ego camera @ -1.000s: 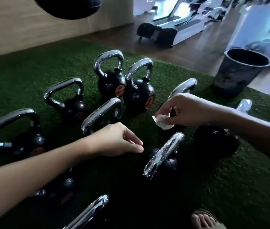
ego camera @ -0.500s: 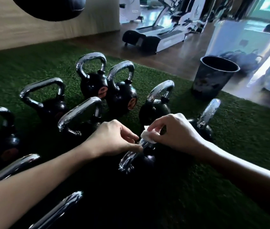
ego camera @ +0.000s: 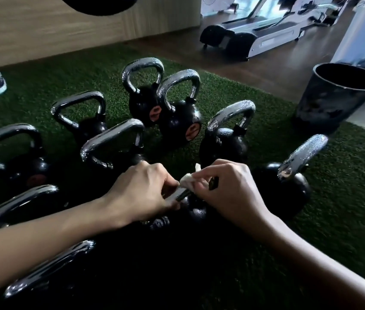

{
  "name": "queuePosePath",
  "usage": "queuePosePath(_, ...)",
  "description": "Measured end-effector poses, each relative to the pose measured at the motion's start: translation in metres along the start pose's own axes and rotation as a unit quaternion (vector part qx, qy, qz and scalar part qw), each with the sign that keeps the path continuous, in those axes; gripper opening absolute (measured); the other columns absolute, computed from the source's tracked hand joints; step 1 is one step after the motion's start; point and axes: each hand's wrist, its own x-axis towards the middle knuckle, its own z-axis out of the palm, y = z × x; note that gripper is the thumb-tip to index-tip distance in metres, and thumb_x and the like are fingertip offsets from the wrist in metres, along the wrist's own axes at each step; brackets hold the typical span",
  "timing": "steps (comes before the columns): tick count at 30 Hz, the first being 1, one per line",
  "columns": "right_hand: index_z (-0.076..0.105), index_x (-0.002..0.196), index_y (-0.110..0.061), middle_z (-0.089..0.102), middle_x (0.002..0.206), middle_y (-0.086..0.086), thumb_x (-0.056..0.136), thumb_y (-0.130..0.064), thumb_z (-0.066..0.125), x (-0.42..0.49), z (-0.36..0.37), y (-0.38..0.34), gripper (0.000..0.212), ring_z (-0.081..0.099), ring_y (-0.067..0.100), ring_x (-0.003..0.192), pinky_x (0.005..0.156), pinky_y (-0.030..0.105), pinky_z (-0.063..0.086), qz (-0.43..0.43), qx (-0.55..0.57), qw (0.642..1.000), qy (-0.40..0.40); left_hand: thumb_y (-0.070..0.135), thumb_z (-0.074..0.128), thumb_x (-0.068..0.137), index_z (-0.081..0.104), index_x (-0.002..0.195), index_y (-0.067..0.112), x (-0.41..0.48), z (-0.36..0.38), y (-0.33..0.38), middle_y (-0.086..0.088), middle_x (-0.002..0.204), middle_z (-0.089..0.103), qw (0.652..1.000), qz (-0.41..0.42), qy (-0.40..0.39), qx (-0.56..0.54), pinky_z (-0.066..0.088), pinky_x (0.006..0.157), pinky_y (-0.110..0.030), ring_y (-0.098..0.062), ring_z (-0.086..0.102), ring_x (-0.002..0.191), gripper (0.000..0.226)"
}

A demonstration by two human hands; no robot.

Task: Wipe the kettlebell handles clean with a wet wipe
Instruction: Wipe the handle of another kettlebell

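The right hand (ego camera: pixel 228 193) pinches the white wet wipe (ego camera: pixel 187 181) onto a shiny handle (ego camera: pixel 182 194). The left hand (ego camera: pixel 141 193) seems to curl round the same handle, just beside the wipe. The handle lies right under both hands and seems to run from near left to far right. Two far kettlebells (ego camera: pixel 178 124) have round orange labels (ego camera: pixel 155 113). The writing is too blurry to read.

Before you, green turf (ego camera: pixel 344 198) carries a cluster of black kettlebells (ego camera: pixel 178 128) with chrome handles (ego camera: pixel 142 63); a dark bucket (ego camera: pixel 333 97) stands at its far right edge.
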Motion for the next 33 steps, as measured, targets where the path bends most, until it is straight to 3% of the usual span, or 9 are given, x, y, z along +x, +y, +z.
queuePosePath(2,0.082,0.084,-0.034,0.070,0.075,-0.013,0.077,-0.045,0.077,0.000,0.000,0.011,0.014,0.064,-0.002,0.069,0.063,0.007,0.042,0.017,0.011,1.000,0.015,0.065,0.076,0.073,0.072,0.112,0.051,-0.005,-0.001,-0.001,0.024,0.045,0.052,1.000,-0.008,0.004,0.009,0.030,0.048,-0.012,0.005,0.049,0.044,0.042)
queuePosePath(4,0.083,0.084,-0.031,0.071,0.073,-0.012,0.076,-0.049,0.076,0.005,-0.003,0.027,0.021,0.063,-0.001,0.067,0.061,0.008,0.041,0.048,0.030,0.998,0.036,0.059,0.081,0.072,0.072,0.115,0.047,-0.007,-0.003,-0.002,0.048,0.046,0.041,1.000,-0.014,0.003,0.015,0.029,0.047,-0.008,0.013,0.048,0.047,0.045)
queuePosePath(8,0.084,0.089,-0.027,0.070,0.075,-0.010,0.081,-0.040,0.082,0.013,0.002,0.026,0.015,0.059,-0.002,0.062,0.060,0.008,0.038,0.015,0.063,0.997,0.028,0.057,0.085,0.069,0.072,0.115,0.046,-0.010,-0.008,-0.009,0.054,0.054,0.043,1.000,-0.027,-0.012,0.003,0.031,0.046,-0.010,0.020,0.049,0.050,0.049)
queuePosePath(13,0.084,0.092,-0.030,0.068,0.076,-0.011,0.085,-0.042,0.072,0.022,0.012,0.018,0.018,0.062,-0.002,0.067,0.062,0.009,0.042,-0.020,0.066,0.998,-0.012,0.060,0.085,0.066,0.072,0.107,0.053,-0.020,-0.011,-0.029,0.019,0.051,0.064,0.999,-0.050,0.010,-0.017,0.035,0.046,-0.012,0.008,0.054,0.046,0.044)
queuePosePath(17,0.084,0.094,-0.024,0.071,0.076,-0.015,0.085,-0.027,0.080,0.024,0.018,0.034,0.010,0.057,-0.014,0.061,0.058,0.007,0.039,0.058,0.128,0.988,-0.067,0.045,0.089,0.068,0.077,0.109,0.038,-0.027,-0.014,-0.040,0.019,0.036,0.050,0.997,-0.061,0.023,-0.034,0.034,0.045,-0.012,0.002,0.043,0.034,0.043)
queuePosePath(24,0.082,0.100,-0.036,0.076,0.087,-0.017,0.089,-0.031,0.076,0.035,0.029,0.035,0.014,0.062,0.002,0.065,0.058,0.021,0.044,0.047,0.136,0.986,-0.079,0.043,0.089,0.068,0.078,0.108,0.033,-0.036,-0.010,-0.049,0.017,0.035,0.047,0.995,-0.064,0.028,-0.077,0.027,0.040,-0.011,-0.003,0.036,0.032,0.043)
queuePosePath(25,0.082,0.099,-0.036,0.077,0.085,-0.017,0.088,-0.035,0.077,0.029,0.030,0.040,0.012,0.063,0.003,0.063,0.057,0.023,0.045,0.063,0.147,0.983,-0.090,0.042,0.089,0.068,0.079,0.107,0.033,-0.037,-0.010,-0.049,0.016,0.037,0.050,0.995,-0.062,0.031,-0.076,0.027,0.041,-0.011,-0.004,0.036,0.034,0.041)
queuePosePath(29,0.083,0.102,-0.026,0.076,0.079,-0.015,0.086,-0.032,0.081,0.004,0.039,0.049,0.017,0.057,-0.011,0.054,0.053,0.006,0.037,0.096,0.183,0.973,-0.100,0.039,0.089,0.070,0.079,0.108,0.028,-0.037,-0.012,-0.049,0.023,0.055,0.061,0.995,-0.062,0.026,-0.079,0.026,0.041,-0.010,-0.004,0.035,0.033,0.040)
queuePosePath(33,0.082,0.097,-0.023,0.079,0.088,-0.008,0.083,-0.022,0.083,0.011,0.039,0.051,0.014,0.064,-0.006,0.069,0.064,0.009,0.042,0.127,0.264,0.956,-0.033,0.037,0.087,0.073,0.078,0.110,0.027,-0.031,-0.010,-0.042,0.042,0.078,0.038,0.995,-0.058,0.020,-0.074,0.031,0.044,-0.007,0.001,0.041,0.034,0.040)
